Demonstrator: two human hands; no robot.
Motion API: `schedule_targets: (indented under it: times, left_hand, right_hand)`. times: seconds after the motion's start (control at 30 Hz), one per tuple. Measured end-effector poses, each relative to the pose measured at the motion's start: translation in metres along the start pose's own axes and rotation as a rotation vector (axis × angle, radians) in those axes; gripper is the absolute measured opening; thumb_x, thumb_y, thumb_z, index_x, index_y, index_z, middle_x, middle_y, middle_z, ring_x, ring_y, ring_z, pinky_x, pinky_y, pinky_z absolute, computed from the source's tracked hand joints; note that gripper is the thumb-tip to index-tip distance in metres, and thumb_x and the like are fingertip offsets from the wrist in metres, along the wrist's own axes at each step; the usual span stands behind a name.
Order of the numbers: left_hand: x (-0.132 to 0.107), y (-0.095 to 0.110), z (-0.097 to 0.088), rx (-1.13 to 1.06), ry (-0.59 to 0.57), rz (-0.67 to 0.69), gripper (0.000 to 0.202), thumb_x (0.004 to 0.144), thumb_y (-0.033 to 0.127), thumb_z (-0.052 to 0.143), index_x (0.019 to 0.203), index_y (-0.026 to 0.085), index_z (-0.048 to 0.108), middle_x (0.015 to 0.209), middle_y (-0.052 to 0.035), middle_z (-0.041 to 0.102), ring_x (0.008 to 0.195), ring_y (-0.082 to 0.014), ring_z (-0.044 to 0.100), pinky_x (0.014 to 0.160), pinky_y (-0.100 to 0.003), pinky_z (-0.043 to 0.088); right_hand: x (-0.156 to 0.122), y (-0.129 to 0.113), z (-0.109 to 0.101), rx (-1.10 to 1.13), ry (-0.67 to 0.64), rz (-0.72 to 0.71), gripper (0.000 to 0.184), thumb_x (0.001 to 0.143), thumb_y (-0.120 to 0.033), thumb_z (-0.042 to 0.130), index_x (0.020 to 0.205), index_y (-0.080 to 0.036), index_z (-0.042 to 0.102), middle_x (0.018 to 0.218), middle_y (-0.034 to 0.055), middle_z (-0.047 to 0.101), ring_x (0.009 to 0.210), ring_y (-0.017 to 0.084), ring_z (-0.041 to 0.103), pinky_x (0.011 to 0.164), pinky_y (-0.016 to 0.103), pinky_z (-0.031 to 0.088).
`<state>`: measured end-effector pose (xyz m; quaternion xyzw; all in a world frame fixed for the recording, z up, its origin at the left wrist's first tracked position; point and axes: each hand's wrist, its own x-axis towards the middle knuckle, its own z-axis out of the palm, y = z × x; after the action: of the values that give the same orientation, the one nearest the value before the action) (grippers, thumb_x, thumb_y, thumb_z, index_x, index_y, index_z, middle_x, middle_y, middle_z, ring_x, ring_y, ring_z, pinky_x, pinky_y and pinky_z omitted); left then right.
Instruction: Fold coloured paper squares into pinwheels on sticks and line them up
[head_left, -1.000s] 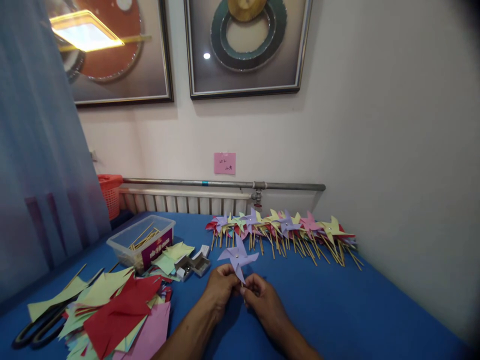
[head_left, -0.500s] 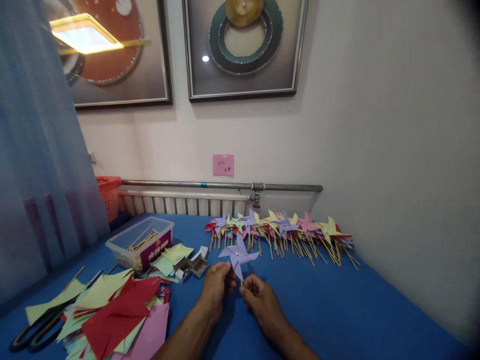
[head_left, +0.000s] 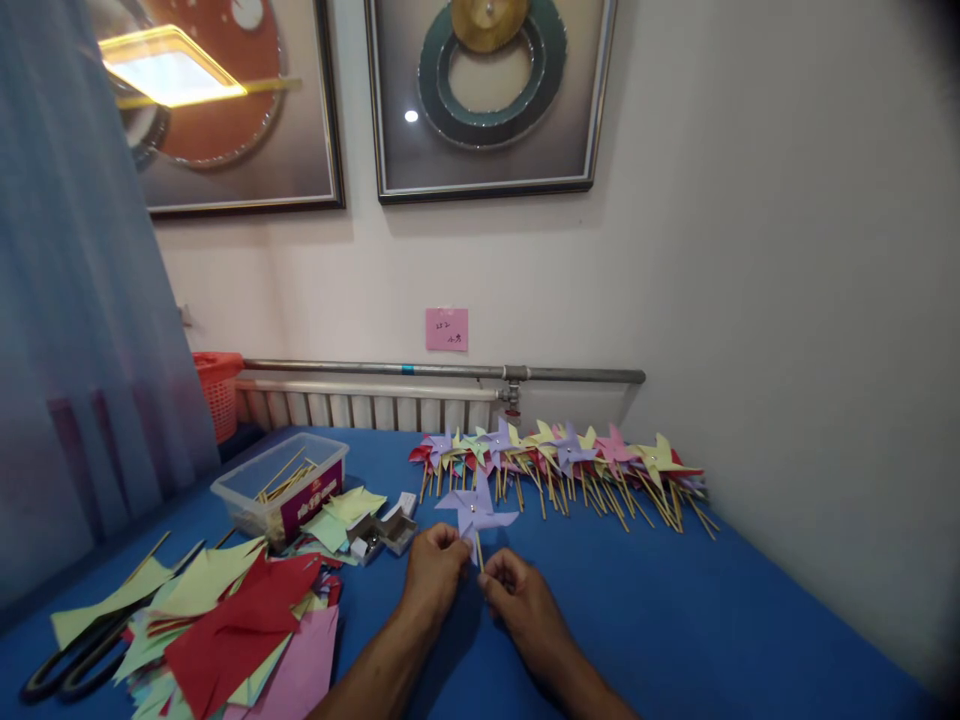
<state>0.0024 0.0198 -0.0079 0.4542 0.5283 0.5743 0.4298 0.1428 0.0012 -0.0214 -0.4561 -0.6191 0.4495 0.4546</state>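
A purple paper pinwheel (head_left: 474,511) on a thin wooden stick stands just above the blue table (head_left: 675,620), in front of me. My left hand (head_left: 436,568) pinches the pinwheel's lower edge and the stick with closed fingers. My right hand (head_left: 514,590) is curled beside it and grips the bottom of the stick. Behind the hands, a long row of finished pinwheels (head_left: 562,460) in purple, yellow, pink and red lies along the wall.
A heap of cut coloured paper (head_left: 232,620) covers the left front, with black scissors (head_left: 71,655) beside it. A clear plastic box of sticks (head_left: 281,485) and small open pin boxes (head_left: 386,535) sit further back. A red basket (head_left: 217,390) stands by the radiator.
The purple pinwheel has turned a little and sunk slightly between my hands. My hands stay in nearly the same place.
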Motion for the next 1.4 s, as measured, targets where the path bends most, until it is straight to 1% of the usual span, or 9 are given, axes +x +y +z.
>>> schedule_targets:
  times: [0.1, 0.3, 0.43, 0.63, 0.93, 1.03, 1.13, 1.27, 1.4]
  left_hand:
    - [0.0, 0.001, -0.001, -0.002, -0.006, -0.001, 0.03, 0.06, 0.043, 0.07, 0.056, 0.019, 0.052, 0.047, 0.0043, 0.049, 0.046, -0.0096, 0.042, 0.051, -0.024, 0.031]
    - [-0.002, -0.006, 0.004, 0.005, -0.089, -0.024, 0.026, 0.058, 0.036, 0.072, 0.056, 0.017, 0.055, 0.047, 0.0055, 0.046, 0.045, -0.0077, 0.036, 0.048, -0.023, 0.025]
    - [-0.001, -0.007, 0.005, 0.012, -0.055, -0.03, 0.023, 0.058, 0.035, 0.07, 0.059, 0.016, 0.058, 0.048, 0.0054, 0.046, 0.046, -0.0078, 0.036, 0.048, -0.023, 0.025]
    - [0.001, -0.004, 0.001, -0.005, 0.025, -0.013, 0.026, 0.058, 0.039, 0.071, 0.062, 0.015, 0.061, 0.05, 0.0046, 0.047, 0.046, -0.0082, 0.037, 0.047, -0.023, 0.026]
    - [-0.003, -0.009, 0.005, 0.025, 0.017, 0.009, 0.028, 0.062, 0.04, 0.072, 0.062, 0.015, 0.062, 0.051, 0.0039, 0.048, 0.049, -0.0093, 0.039, 0.049, -0.022, 0.029]
    - [-0.005, -0.009, 0.005, 0.024, 0.016, 0.015, 0.03, 0.062, 0.042, 0.074, 0.062, 0.014, 0.062, 0.052, 0.0042, 0.048, 0.049, -0.0092, 0.039, 0.049, -0.022, 0.029]
    - [-0.005, -0.008, 0.006, 0.014, 0.02, 0.013, 0.033, 0.061, 0.045, 0.074, 0.062, 0.015, 0.062, 0.051, 0.0045, 0.047, 0.048, -0.009, 0.038, 0.049, -0.023, 0.028]
    - [-0.004, -0.009, 0.007, 0.005, 0.033, 0.014, 0.035, 0.06, 0.047, 0.074, 0.061, 0.015, 0.061, 0.05, 0.0044, 0.047, 0.048, -0.0091, 0.038, 0.049, -0.023, 0.028]
    - [-0.003, -0.012, 0.008, 0.002, 0.001, -0.002, 0.033, 0.06, 0.046, 0.071, 0.061, 0.015, 0.06, 0.051, 0.0039, 0.048, 0.048, -0.0092, 0.039, 0.049, -0.023, 0.029]
  right_hand:
    - [-0.002, -0.003, 0.0, 0.019, -0.006, 0.001, 0.011, 0.079, -0.029, 0.061, 0.071, -0.023, 0.056, 0.054, -0.0064, 0.053, 0.051, 0.012, 0.047, 0.054, 0.025, 0.035]
    - [-0.003, -0.003, 0.0, 0.03, -0.021, -0.02, 0.013, 0.079, -0.027, 0.059, 0.069, -0.023, 0.052, 0.054, -0.0066, 0.05, 0.052, 0.012, 0.044, 0.054, 0.024, 0.033]
    - [-0.002, 0.0, 0.001, 0.014, -0.033, -0.038, 0.01, 0.079, -0.026, 0.058, 0.072, -0.023, 0.052, 0.058, -0.0062, 0.05, 0.055, 0.012, 0.045, 0.055, 0.024, 0.034]
    - [-0.001, 0.002, 0.0, -0.105, -0.04, -0.056, 0.006, 0.079, -0.023, 0.057, 0.074, -0.022, 0.054, 0.062, -0.0063, 0.048, 0.059, 0.012, 0.044, 0.057, 0.024, 0.034]
    - [-0.012, -0.008, -0.001, -0.329, 0.017, -0.086, 0.01, 0.083, -0.02, 0.054, 0.073, -0.021, 0.057, 0.065, -0.0031, 0.058, 0.063, 0.014, 0.053, 0.063, 0.025, 0.035]
    - [-0.012, -0.007, 0.001, -0.38, 0.051, -0.062, 0.012, 0.083, -0.019, 0.054, 0.072, -0.021, 0.058, 0.066, -0.0019, 0.061, 0.064, 0.015, 0.055, 0.062, 0.025, 0.034]
    - [-0.012, -0.005, 0.002, -0.418, 0.092, -0.032, 0.013, 0.084, -0.021, 0.053, 0.072, -0.021, 0.059, 0.066, -0.0008, 0.063, 0.064, 0.016, 0.057, 0.061, 0.026, 0.034]
    - [-0.013, -0.005, 0.002, -0.443, 0.111, -0.039, 0.015, 0.087, -0.024, 0.052, 0.075, -0.021, 0.061, 0.067, -0.0003, 0.065, 0.064, 0.016, 0.058, 0.061, 0.025, 0.034]
    - [-0.016, -0.007, 0.002, -0.459, 0.117, -0.047, 0.015, 0.086, -0.023, 0.051, 0.074, -0.021, 0.06, 0.066, -0.0003, 0.065, 0.064, 0.016, 0.059, 0.061, 0.025, 0.035]
